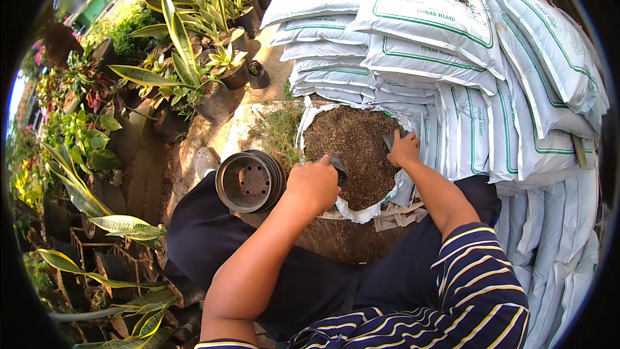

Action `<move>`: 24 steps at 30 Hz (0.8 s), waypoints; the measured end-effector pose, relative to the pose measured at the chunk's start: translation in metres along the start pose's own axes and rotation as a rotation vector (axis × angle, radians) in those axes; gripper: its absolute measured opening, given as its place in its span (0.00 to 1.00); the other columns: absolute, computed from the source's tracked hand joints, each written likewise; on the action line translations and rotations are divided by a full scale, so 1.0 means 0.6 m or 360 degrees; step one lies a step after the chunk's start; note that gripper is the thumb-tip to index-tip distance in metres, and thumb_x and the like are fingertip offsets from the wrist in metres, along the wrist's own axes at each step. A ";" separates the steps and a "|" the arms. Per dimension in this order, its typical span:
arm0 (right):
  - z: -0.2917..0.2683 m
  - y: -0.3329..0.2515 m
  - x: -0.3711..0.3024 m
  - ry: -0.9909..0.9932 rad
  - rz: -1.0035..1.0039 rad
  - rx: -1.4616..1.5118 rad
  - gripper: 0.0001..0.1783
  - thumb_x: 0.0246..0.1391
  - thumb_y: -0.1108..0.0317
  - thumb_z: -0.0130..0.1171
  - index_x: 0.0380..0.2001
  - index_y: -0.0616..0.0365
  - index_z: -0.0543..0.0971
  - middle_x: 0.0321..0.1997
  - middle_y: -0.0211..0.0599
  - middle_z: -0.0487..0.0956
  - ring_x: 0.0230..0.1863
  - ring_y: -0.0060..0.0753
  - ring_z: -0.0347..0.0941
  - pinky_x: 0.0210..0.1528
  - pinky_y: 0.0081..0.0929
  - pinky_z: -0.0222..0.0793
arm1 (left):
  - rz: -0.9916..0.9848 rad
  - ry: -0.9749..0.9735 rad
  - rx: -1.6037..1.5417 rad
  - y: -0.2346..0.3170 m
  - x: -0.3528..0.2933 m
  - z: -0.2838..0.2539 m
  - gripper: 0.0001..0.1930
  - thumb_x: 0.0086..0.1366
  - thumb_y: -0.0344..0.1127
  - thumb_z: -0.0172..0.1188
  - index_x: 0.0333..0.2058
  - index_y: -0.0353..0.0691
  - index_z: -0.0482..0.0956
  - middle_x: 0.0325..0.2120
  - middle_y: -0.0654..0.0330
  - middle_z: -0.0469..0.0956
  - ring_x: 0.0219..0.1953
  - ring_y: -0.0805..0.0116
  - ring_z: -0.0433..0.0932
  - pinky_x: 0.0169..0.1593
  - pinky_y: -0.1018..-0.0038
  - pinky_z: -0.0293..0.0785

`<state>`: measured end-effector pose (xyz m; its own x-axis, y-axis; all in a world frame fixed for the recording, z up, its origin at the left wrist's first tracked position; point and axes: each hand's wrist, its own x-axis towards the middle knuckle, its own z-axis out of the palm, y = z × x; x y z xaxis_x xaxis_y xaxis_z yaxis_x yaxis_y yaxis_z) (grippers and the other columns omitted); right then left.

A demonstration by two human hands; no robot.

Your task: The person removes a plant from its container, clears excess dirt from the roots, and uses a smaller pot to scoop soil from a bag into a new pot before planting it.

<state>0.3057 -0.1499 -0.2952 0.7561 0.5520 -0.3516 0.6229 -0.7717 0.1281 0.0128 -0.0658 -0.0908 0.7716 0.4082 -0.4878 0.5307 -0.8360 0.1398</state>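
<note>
An open white sack [309, 130] of brown, crumbly soil mix [352, 130] stands between my legs, its top edge folded back. My left hand [313, 186] is closed at the sack's near left side, on a dark trowel-like tool [340, 172] whose blade rests against the soil. Across the opening, my right hand [404, 148] grips a dark grey, flat-edged piece [390, 139] at the right rim; its full shape is hidden. Beside my left forearm sits a stack of black plastic plant pots [248, 182], nested together, with drain holes showing in the top one.
White sacks with green print [433, 6] are piled high behind and to the right. Potted snake plants [187, 58] and other greenery fill the left side. A grass tuft [282, 130] grows beside the open sack. My shoe [206, 161] is left of the pots.
</note>
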 end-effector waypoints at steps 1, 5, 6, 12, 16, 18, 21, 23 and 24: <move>0.003 -0.023 -0.018 0.0056 -0.0066 -0.0053 0.52 0.48 0.51 0.75 0.72 0.52 0.60 0.63 0.70 0.63 0.60 0.70 0.66 0.61 0.49 0.70 | -0.0008 -0.0004 0.0003 0.000 -0.001 -0.001 0.24 0.70 0.50 0.61 0.55 0.35 0.81 0.72 0.53 0.64 0.62 0.48 0.76 0.65 0.53 0.71; -0.056 -0.029 -0.024 0.0038 -0.0191 0.0160 0.50 0.47 0.50 0.76 0.69 0.55 0.65 0.63 0.67 0.65 0.61 0.69 0.66 0.61 0.49 0.72 | 0.0011 -0.0045 -0.0010 0.007 0.003 -0.004 0.24 0.70 0.49 0.61 0.55 0.35 0.82 0.72 0.53 0.64 0.63 0.49 0.77 0.65 0.53 0.72; -0.083 -0.030 -0.026 0.0037 -0.0228 0.0168 0.49 0.46 0.50 0.76 0.68 0.55 0.65 0.63 0.65 0.65 0.62 0.68 0.66 0.61 0.49 0.73 | 0.0006 -0.0058 -0.0017 0.008 0.003 -0.006 0.24 0.70 0.49 0.62 0.55 0.35 0.82 0.72 0.53 0.65 0.63 0.49 0.77 0.65 0.53 0.72; -0.227 -0.066 -0.113 0.0278 -0.0365 0.0020 0.53 0.42 0.44 0.80 0.68 0.54 0.67 0.65 0.57 0.68 0.65 0.61 0.68 0.60 0.48 0.77 | 0.0026 -0.0025 -0.0007 0.015 0.011 0.000 0.23 0.69 0.49 0.63 0.53 0.36 0.83 0.70 0.52 0.68 0.61 0.49 0.78 0.63 0.54 0.74; -0.239 -0.040 -0.102 0.0433 -0.0319 0.0001 0.56 0.40 0.45 0.82 0.69 0.51 0.67 0.65 0.57 0.68 0.66 0.60 0.68 0.58 0.48 0.78 | 0.0001 -0.0038 0.0046 0.019 0.011 -0.005 0.23 0.69 0.49 0.63 0.52 0.35 0.83 0.66 0.53 0.72 0.60 0.50 0.79 0.62 0.55 0.75; -0.213 -0.016 -0.064 0.0423 -0.0224 0.0014 0.57 0.38 0.46 0.84 0.69 0.51 0.66 0.66 0.56 0.66 0.66 0.60 0.67 0.58 0.48 0.78 | 0.0003 -0.0020 0.0045 0.019 0.012 -0.002 0.23 0.69 0.48 0.62 0.51 0.34 0.83 0.65 0.53 0.73 0.59 0.51 0.79 0.61 0.56 0.75; -0.141 0.032 -0.003 0.0388 -0.0049 0.0009 0.60 0.36 0.48 0.85 0.69 0.51 0.63 0.67 0.55 0.64 0.67 0.60 0.66 0.60 0.46 0.77 | 0.0054 0.0046 0.0033 0.023 0.008 -0.002 0.24 0.69 0.48 0.62 0.53 0.33 0.81 0.65 0.52 0.73 0.59 0.50 0.79 0.62 0.56 0.75; -0.100 0.038 0.024 0.0380 -0.0062 0.0012 0.61 0.36 0.48 0.85 0.70 0.50 0.62 0.65 0.54 0.65 0.66 0.59 0.66 0.60 0.45 0.77 | 0.0073 0.0079 0.0024 0.019 0.005 -0.005 0.25 0.69 0.48 0.62 0.55 0.33 0.80 0.66 0.52 0.72 0.59 0.49 0.79 0.62 0.55 0.74; -0.081 0.035 0.031 0.0371 -0.0075 0.0019 0.62 0.35 0.48 0.85 0.70 0.50 0.62 0.64 0.54 0.65 0.65 0.59 0.66 0.60 0.45 0.77 | 0.0075 0.0091 0.0021 0.017 -0.001 -0.004 0.25 0.69 0.48 0.62 0.55 0.33 0.80 0.67 0.52 0.71 0.59 0.49 0.79 0.62 0.55 0.74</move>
<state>0.3424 -0.1409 -0.2541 0.7529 0.6446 -0.1329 0.6574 -0.7461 0.1054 0.0184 -0.0736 -0.0869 0.8148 0.3882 -0.4306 0.4887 -0.8594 0.1500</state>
